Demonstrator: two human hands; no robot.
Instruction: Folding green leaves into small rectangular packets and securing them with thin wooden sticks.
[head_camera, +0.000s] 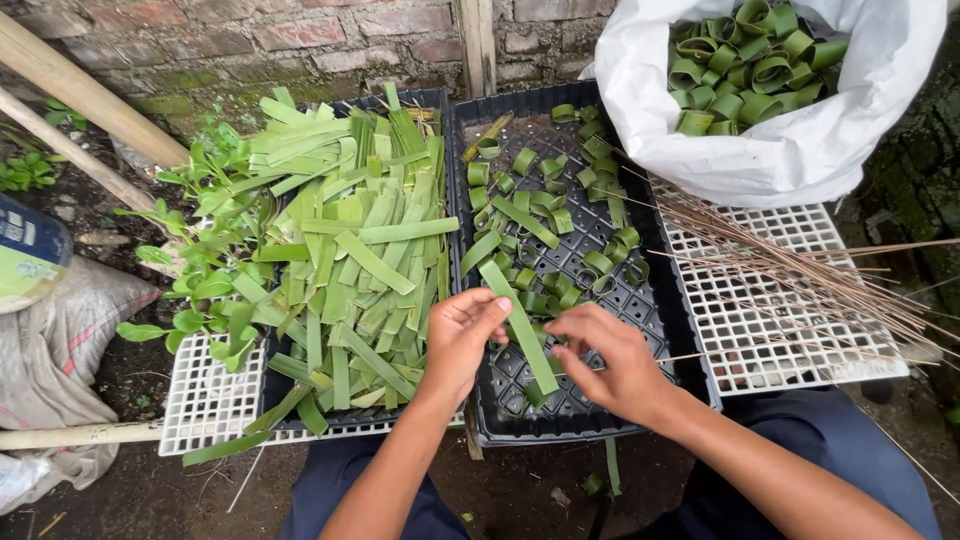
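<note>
Left hand (465, 335) pinches a long leaf strip (520, 320) over the black tray's (680, 345) near edge; right hand (610, 365) closes its fingers on the strip's lower end. Rolled rings (545, 215) lie scattered toward the tray's far edge. Judging from the light pinch, the strip could slip or crease if twisted.

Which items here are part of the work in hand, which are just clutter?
In use:
left hand and right hand on a leaf strip
cut strips in the left tray
leaf rings in the black tray
thin sticks
white bag of rings

Lying about:
grey sack
bamboo poles
weeds
</note>
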